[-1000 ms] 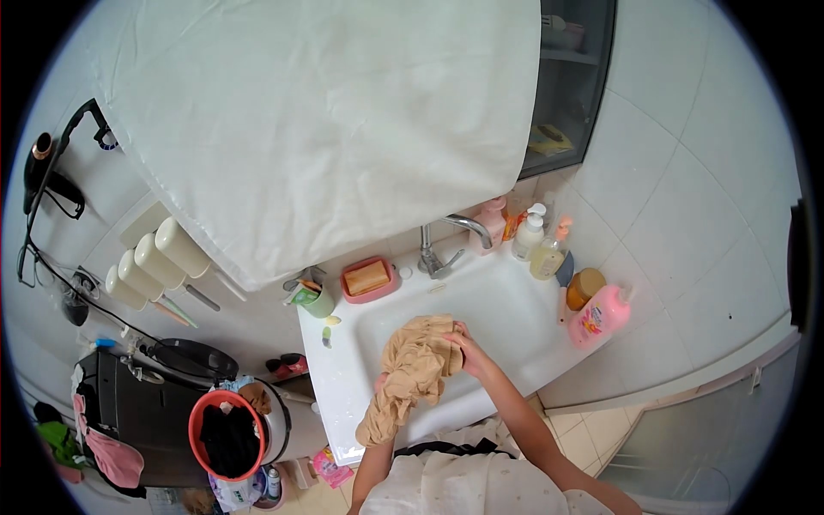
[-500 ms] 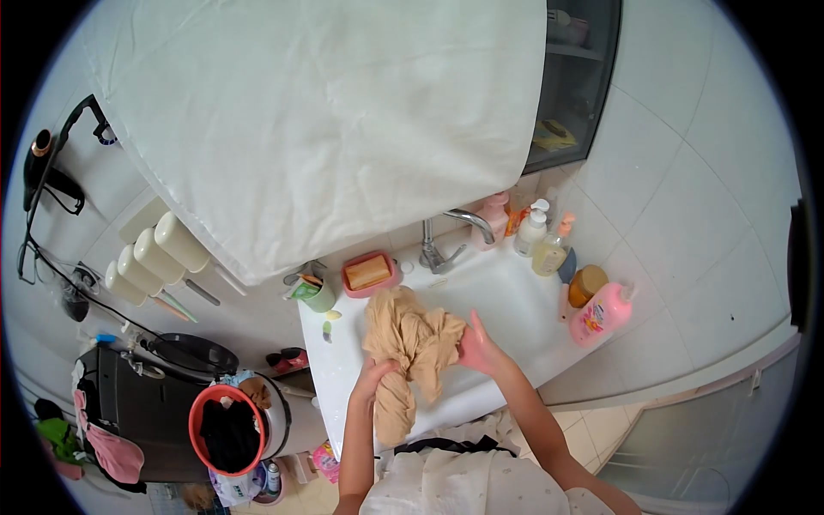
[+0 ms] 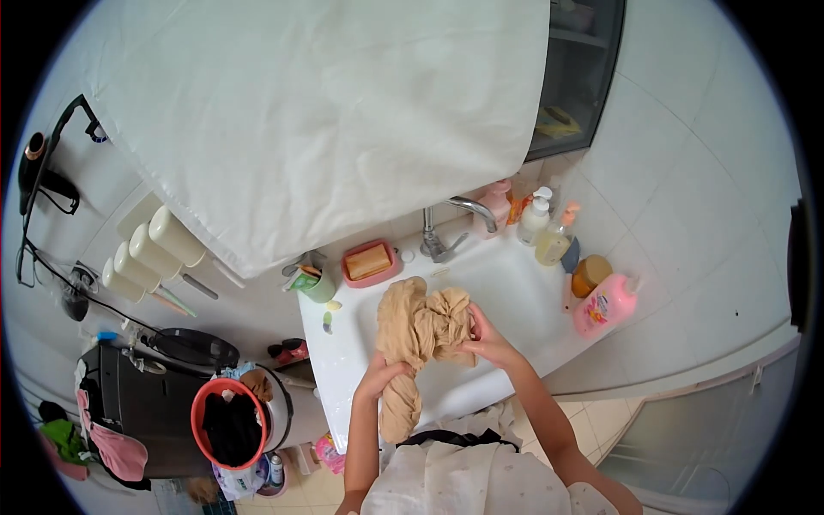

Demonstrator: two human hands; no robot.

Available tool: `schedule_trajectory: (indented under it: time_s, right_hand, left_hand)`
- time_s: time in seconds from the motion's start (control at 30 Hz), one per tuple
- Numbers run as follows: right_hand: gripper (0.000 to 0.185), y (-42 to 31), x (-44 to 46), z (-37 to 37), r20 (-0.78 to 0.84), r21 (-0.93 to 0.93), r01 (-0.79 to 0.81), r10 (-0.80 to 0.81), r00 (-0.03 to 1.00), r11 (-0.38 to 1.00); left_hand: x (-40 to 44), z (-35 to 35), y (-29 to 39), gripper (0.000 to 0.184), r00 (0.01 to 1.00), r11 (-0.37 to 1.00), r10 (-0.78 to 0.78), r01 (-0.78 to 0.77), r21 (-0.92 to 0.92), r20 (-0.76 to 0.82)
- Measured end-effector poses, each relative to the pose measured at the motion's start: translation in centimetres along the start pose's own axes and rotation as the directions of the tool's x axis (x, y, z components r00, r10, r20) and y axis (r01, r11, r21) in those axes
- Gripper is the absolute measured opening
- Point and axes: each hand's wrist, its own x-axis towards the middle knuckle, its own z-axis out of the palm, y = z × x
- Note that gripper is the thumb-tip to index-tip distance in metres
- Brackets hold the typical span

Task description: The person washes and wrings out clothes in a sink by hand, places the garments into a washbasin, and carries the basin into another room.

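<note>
Over the white sink (image 3: 528, 300) here, the left hand (image 3: 380, 376) is tightly gripping a bunched tan cloth (image 3: 419, 324), one end trailing towards the white shirt (image 3: 468, 481), while the right hand (image 3: 489, 343), fingers partly curled, is holding its right side, a pink soap dish (image 3: 378, 277) sitting beyond.

The walls (image 3: 687, 215) are white with thin grey lines. The floor (image 3: 588, 425) is pale and has lines too. A big white sheet (image 3: 326, 129) hangs beside a dark cupboard (image 3: 579, 77). Low on the right is a cloudy glass panel (image 3: 704, 451).
</note>
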Motion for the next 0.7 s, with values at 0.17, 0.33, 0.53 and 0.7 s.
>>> schedule_trajectory:
  time_s: [0.17,0.33,0.53,0.7]
  right_hand:
    - [0.084,-0.5,0.0,-0.8,-0.008,0.003,0.026,-0.026,1.000,1.000]
    - [0.080,-1.8,0.0,-0.9,0.029,-0.014,0.060,-0.059,0.998,0.998]
    - [0.069,-1.7,-0.1,-1.9,0.098,-0.134,0.078,-0.065,0.993,0.988]
    - [0.068,-0.9,-0.4,-2.2,0.148,-0.139,0.109,-0.088,0.985,0.984]
  left_hand:
    - [-0.3,0.2,-0.1,0.071,1.000,1.000,-0.001,0.001,-0.019,-0.023]
    - [-1.2,0.2,0.2,0.074,0.995,0.990,0.014,-0.027,-0.136,-0.094]
    - [-1.0,-2.6,-2.1,0.078,1.000,0.954,0.002,0.005,-0.301,0.021]
    - [-1.9,-1.4,0.0,0.079,1.000,0.976,0.022,-0.024,-0.217,-0.011]
